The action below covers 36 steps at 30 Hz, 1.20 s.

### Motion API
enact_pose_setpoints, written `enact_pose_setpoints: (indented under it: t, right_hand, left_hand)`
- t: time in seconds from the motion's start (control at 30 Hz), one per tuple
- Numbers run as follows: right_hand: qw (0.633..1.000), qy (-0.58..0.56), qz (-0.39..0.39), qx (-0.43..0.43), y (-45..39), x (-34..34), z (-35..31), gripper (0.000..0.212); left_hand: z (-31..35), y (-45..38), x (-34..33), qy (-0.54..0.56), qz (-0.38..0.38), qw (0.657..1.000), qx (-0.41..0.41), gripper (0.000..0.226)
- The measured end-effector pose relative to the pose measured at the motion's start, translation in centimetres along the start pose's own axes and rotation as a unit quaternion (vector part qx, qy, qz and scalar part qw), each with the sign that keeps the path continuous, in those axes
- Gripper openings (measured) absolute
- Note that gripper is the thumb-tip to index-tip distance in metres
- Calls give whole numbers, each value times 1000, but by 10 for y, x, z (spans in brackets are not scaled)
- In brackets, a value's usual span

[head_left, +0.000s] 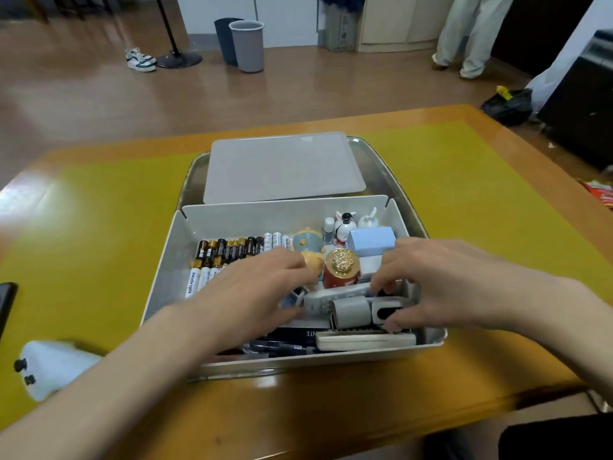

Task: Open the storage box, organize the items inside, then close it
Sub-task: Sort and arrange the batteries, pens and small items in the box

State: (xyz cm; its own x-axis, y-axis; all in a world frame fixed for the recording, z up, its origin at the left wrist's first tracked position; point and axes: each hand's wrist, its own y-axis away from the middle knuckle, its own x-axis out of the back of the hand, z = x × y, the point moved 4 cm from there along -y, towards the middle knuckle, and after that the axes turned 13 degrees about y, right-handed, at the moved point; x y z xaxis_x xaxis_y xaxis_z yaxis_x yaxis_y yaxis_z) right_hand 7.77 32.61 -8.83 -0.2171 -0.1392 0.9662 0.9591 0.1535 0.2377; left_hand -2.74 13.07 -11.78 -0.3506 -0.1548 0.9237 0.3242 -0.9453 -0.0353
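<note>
The white storage box [166, 260] stands open on the table, its grey lid [282, 167] lying flat just behind it. Inside, batteries [229, 250] lie in rows at the back left. A red jar with a gold cap [340, 272], small figurines [345, 224] and a pale blue block [373, 240] stand at the back right. Grey remotes and small devices [351, 310] and black pens [282, 346] fill the front. My left hand [252, 293] reaches into the middle of the box, fingers spread over the items. My right hand [441, 280] pinches a small grey device [384, 312] at the front right.
A clear tray [381, 161] lies under the box and lid on a yellow mat [99, 227]. A white object [49, 366] rests at the front left and a dark phone edge [6, 303] at the far left. Bins and a person's legs stand beyond the table.
</note>
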Motion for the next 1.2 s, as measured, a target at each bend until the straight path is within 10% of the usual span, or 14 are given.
enact_pose_setpoints:
  t: [0.4, 0.73, 1.2]
  right_hand:
    - [1000, 19, 8, 4, 1, -4, -2, 41]
    - [996, 80, -1, 27, -6, -5, -4, 35]
    - [978, -108, 121, -134, 14, 20, 22, 40]
  left_hand:
    - [15, -4, 10, 44, 21, 999, 12, 23]
    - [21, 4, -8, 83, -68, 994, 25, 58]
    - [34, -12, -14, -6, -20, 999, -32, 23]
